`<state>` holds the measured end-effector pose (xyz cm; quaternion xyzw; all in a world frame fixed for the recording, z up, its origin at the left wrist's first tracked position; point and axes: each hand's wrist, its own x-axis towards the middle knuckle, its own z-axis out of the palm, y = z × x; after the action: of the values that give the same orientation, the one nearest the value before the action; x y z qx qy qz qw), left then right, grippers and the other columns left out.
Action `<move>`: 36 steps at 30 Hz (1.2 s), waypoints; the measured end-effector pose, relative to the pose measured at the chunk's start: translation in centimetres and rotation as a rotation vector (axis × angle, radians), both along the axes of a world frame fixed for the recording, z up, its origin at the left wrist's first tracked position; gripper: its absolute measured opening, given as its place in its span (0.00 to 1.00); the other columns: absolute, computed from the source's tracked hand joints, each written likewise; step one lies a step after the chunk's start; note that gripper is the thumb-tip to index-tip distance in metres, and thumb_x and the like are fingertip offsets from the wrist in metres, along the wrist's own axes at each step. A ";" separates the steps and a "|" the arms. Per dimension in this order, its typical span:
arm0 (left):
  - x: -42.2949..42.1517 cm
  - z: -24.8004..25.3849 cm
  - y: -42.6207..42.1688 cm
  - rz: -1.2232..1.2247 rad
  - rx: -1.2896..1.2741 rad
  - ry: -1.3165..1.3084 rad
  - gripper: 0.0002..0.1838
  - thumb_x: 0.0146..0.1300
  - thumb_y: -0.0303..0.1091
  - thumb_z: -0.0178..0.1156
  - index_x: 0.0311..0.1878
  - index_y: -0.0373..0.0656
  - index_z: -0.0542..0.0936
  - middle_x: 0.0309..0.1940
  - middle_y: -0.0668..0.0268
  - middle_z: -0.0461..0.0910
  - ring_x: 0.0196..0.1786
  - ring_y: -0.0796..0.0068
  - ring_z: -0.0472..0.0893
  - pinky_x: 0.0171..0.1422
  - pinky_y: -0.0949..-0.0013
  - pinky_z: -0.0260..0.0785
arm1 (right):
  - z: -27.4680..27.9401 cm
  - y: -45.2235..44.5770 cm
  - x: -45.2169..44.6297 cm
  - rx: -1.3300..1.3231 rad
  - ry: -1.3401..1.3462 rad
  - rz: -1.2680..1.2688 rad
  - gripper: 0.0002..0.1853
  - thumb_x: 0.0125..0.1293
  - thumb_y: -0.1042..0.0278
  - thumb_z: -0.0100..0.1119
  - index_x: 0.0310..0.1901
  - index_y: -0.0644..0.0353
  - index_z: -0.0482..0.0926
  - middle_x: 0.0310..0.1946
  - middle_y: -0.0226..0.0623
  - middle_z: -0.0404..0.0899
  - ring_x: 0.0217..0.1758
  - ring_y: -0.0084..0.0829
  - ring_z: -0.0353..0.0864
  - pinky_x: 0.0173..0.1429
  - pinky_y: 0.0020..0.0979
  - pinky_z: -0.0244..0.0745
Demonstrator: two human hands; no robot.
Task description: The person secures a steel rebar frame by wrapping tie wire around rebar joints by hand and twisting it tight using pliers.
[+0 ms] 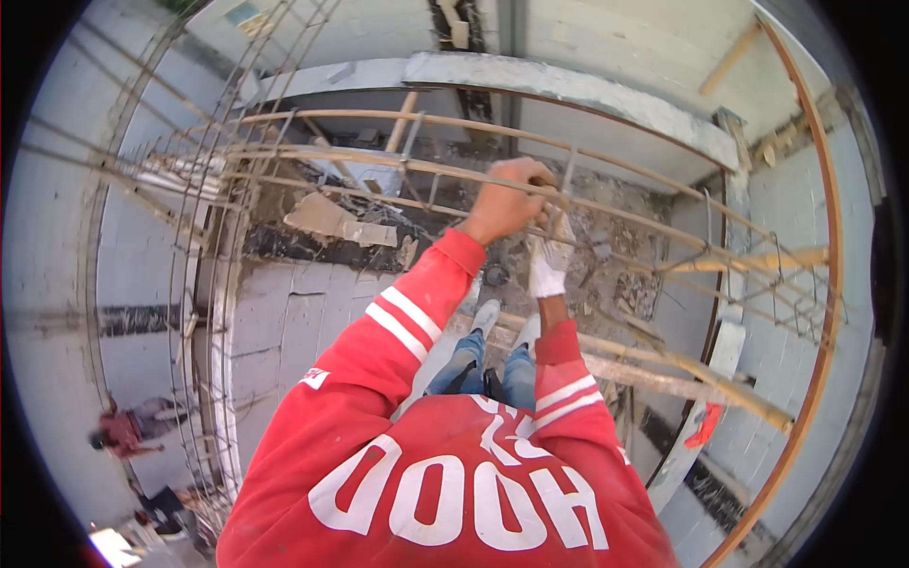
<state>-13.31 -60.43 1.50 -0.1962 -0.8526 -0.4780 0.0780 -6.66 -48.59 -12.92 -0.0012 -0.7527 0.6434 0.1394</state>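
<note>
A long cage of rebar with thin stirrups runs across in front of me. My bare left hand is closed at the front bar, its curled fingers beside one stirrup. Just below it, my right hand in a white glove reaches up to the same joint. The gloved fingers are bent together against the bars, close to the left fingertips. What either hand pinches is too small or hidden to make out.
My shoes are near a wooden pole and plank, high above rubble. Upright rebar stands left; a timber strip curves down the right. A concrete beam lies beyond. Another person is far below left.
</note>
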 end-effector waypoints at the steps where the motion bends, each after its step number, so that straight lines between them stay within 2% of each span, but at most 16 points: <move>1: 0.1 -0.6 -0.2 -0.010 -0.011 -0.074 0.11 0.50 0.32 0.69 0.38 0.41 0.86 0.36 0.58 0.84 0.42 0.55 0.84 0.50 0.58 0.75 | 1.8 0.0 1.0 -0.221 -0.029 0.081 0.26 0.69 0.79 0.57 0.69 0.60 0.71 0.61 0.37 0.79 0.62 0.30 0.79 0.64 0.35 0.76; 2: 0.9 -0.1 -0.2 0.106 -0.160 0.072 0.12 0.50 0.34 0.70 0.40 0.43 0.85 0.38 0.59 0.83 0.46 0.56 0.82 0.54 0.56 0.72 | -1.7 0.7 0.8 -0.259 -0.042 0.076 0.24 0.69 0.78 0.57 0.67 0.61 0.73 0.59 0.38 0.80 0.60 0.27 0.79 0.62 0.32 0.77; 3: 1.8 0.3 -0.1 0.235 -0.319 0.205 0.14 0.51 0.35 0.71 0.42 0.45 0.85 0.39 0.61 0.82 0.50 0.56 0.81 0.58 0.54 0.69 | 1.9 1.4 2.1 -0.346 -0.301 0.131 0.21 0.69 0.76 0.56 0.63 0.62 0.76 0.56 0.39 0.80 0.58 0.27 0.79 0.59 0.29 0.75; 4: 2.1 -0.2 0.1 0.268 -0.338 0.175 0.15 0.51 0.38 0.71 0.43 0.47 0.85 0.41 0.61 0.81 0.53 0.57 0.80 0.61 0.53 0.66 | -2.5 3.1 2.0 -0.315 -0.348 0.154 0.20 0.67 0.75 0.56 0.61 0.62 0.78 0.49 0.32 0.80 0.47 0.22 0.78 0.48 0.24 0.73; 5: 2.3 -0.9 0.0 0.317 -0.357 0.139 0.16 0.52 0.41 0.72 0.44 0.48 0.85 0.43 0.62 0.81 0.56 0.57 0.78 0.64 0.52 0.63 | 0.5 3.6 3.0 -0.065 -0.356 0.209 0.19 0.66 0.75 0.54 0.59 0.62 0.80 0.42 0.25 0.77 0.36 0.17 0.73 0.36 0.20 0.67; 6: 2.9 -0.9 0.3 0.389 -0.373 0.192 0.16 0.55 0.45 0.70 0.43 0.47 0.85 0.42 0.61 0.81 0.54 0.57 0.78 0.63 0.51 0.63 | 1.4 2.5 3.9 -0.182 -0.238 0.191 0.19 0.67 0.75 0.52 0.58 0.62 0.80 0.38 0.22 0.75 0.31 0.14 0.68 0.31 0.20 0.63; 7: 2.6 -1.8 0.1 0.290 -0.338 0.132 0.17 0.59 0.47 0.67 0.44 0.46 0.84 0.42 0.60 0.81 0.54 0.56 0.78 0.64 0.52 0.63 | 1.2 3.8 4.2 -0.182 -0.500 0.308 0.18 0.67 0.75 0.50 0.58 0.61 0.80 0.39 0.23 0.76 0.29 0.13 0.68 0.30 0.19 0.63; 9: 2.3 -3.4 1.0 0.304 -0.371 0.277 0.18 0.59 0.51 0.66 0.40 0.45 0.85 0.43 0.62 0.82 0.53 0.57 0.79 0.64 0.54 0.63 | -0.4 4.2 5.5 -0.292 -0.586 0.325 0.15 0.64 0.80 0.49 0.50 0.59 0.79 0.31 0.23 0.71 0.27 0.13 0.65 0.29 0.18 0.60; 10: 2.6 -2.7 1.1 0.288 -0.413 0.203 0.18 0.58 0.51 0.67 0.39 0.46 0.86 0.43 0.62 0.83 0.53 0.59 0.78 0.65 0.55 0.63 | -1.0 4.6 6.1 -0.258 -0.717 0.313 0.19 0.67 0.74 0.48 0.58 0.53 0.77 0.23 0.16 0.65 0.19 0.12 0.60 0.22 0.20 0.63; 12: 2.6 -1.8 1.4 0.281 -0.461 0.102 0.18 0.57 0.52 0.67 0.39 0.48 0.87 0.43 0.63 0.83 0.54 0.61 0.77 0.66 0.57 0.63 | -1.6 5.5 7.9 -0.079 -0.699 0.468 0.19 0.67 0.74 0.48 0.58 0.54 0.78 0.23 0.17 0.65 0.19 0.13 0.59 0.23 0.19 0.65; 18: 0.0 -4.1 3.9 0.477 -0.467 0.088 0.14 0.55 0.52 0.66 0.35 0.55 0.89 0.39 0.71 0.85 0.55 0.67 0.76 0.68 0.54 0.58 | -3.2 9.6 10.2 0.169 -0.838 0.484 0.17 0.67 0.73 0.51 0.57 0.58 0.78 0.28 0.24 0.75 0.25 0.21 0.71 0.32 0.24 0.72; 21: 1.2 -1.0 2.8 0.304 -0.601 -0.040 0.14 0.55 0.51 0.67 0.40 0.56 0.90 0.41 0.71 0.87 0.57 0.68 0.77 0.71 0.57 0.54 | -3.6 11.9 9.3 0.308 -0.870 0.535 0.17 0.66 0.73 0.52 0.56 0.59 0.79 0.30 0.26 0.77 0.27 0.23 0.74 0.34 0.26 0.73; 29: 1.9 -1.0 2.2 0.349 -0.577 0.042 0.13 0.54 0.49 0.66 0.39 0.56 0.91 0.41 0.71 0.89 0.55 0.67 0.80 0.72 0.53 0.54 | -5.3 13.1 6.6 0.556 -0.849 0.698 0.16 0.64 0.73 0.54 0.53 0.60 0.80 0.34 0.32 0.82 0.33 0.30 0.80 0.38 0.31 0.76; 32: 0.4 -2.6 3.1 0.354 -0.497 0.046 0.09 0.43 0.46 0.68 0.29 0.58 0.90 0.32 0.72 0.88 0.52 0.67 0.81 0.73 0.53 0.57 | -6.5 12.8 6.3 0.640 -0.703 0.781 0.15 0.64 0.73 0.55 0.52 0.61 0.81 0.36 0.34 0.83 0.36 0.33 0.83 0.40 0.33 0.77; 35: 2.3 -2.3 1.5 0.356 -0.342 -0.033 0.09 0.45 0.41 0.67 0.25 0.49 0.88 0.29 0.64 0.86 0.47 0.59 0.81 0.62 0.56 0.72 | -9.4 12.5 7.6 1.021 0.045 0.961 0.15 0.63 0.73 0.56 0.51 0.62 0.81 0.37 0.36 0.85 0.38 0.35 0.85 0.42 0.35 0.78; 36: 2.4 -2.7 1.3 0.364 -0.426 -0.023 0.10 0.47 0.41 0.66 0.29 0.47 0.88 0.32 0.58 0.86 0.48 0.56 0.81 0.56 0.56 0.75 | -7.4 12.0 9.1 0.639 -0.624 0.749 0.15 0.61 0.69 0.61 0.48 0.63 0.84 0.45 0.44 0.87 0.47 0.41 0.87 0.52 0.39 0.78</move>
<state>-10.91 -59.13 -1.18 -0.0462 -0.9559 -0.2685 0.1098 2.47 -36.61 -20.36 0.1179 -0.8641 0.3590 -0.3326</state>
